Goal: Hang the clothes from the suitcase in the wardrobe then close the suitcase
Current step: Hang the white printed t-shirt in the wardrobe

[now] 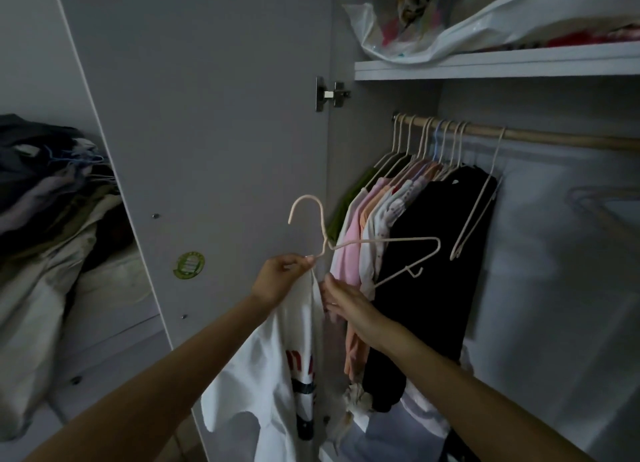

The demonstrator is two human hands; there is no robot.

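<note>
My left hand (278, 278) pinches the left end of a cream wire hanger (381, 241) together with the top of a white T-shirt (277, 364) that bears red and dark print. The shirt hangs down below that hand; the hanger's right arm sticks out bare. My right hand (343, 304) is at the shirt's edge just below the hanger, fingers curled on the fabric. Behind them is the open wardrobe with its wooden rail (554, 137). The suitcase is out of view.
Several garments hang at the rail's left: green, pink, white, black (436, 253). One empty hanger (479, 205) hangs to their right. The open wardrobe door (207, 132) stands left. A plastic bag (450, 21) lies on the upper shelf. Piled clothes (52, 191) lie at far left.
</note>
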